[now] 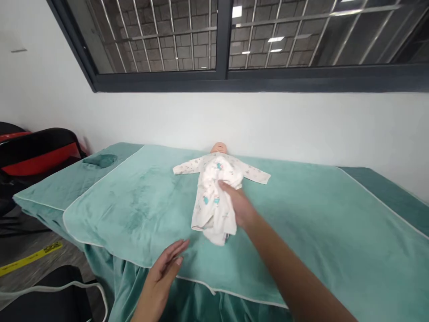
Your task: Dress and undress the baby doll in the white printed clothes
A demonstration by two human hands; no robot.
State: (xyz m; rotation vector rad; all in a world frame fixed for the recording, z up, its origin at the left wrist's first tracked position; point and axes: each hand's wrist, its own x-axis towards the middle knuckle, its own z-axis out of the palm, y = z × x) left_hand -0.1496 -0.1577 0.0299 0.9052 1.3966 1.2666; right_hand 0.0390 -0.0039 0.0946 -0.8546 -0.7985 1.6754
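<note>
A baby doll (pixel 219 147) lies on its back on the green bed cover, its head towards the wall. It is dressed in a white printed baby top (pixel 214 179) with both sleeves stretched out sideways and teal figures on the front. My right hand (pixel 236 203) grips the right side of the white cloth, thumb on top; its other fingers are mostly hidden by the fabric. Below and left of the garment hem, my left hand (pixel 167 266) hovers near the bed's front edge, fingers extended, touching nothing. The doll's legs are hidden by the cloth.
The green cover (pixel 134 214) spreads widely to both sides and hangs over the front edge. A white wall and a barred window (pixel 221 44) stand behind. At left are black and red chairs (pixel 40 156), a dark seat (pixel 53 295) and yellow floor tape (pixel 31 258).
</note>
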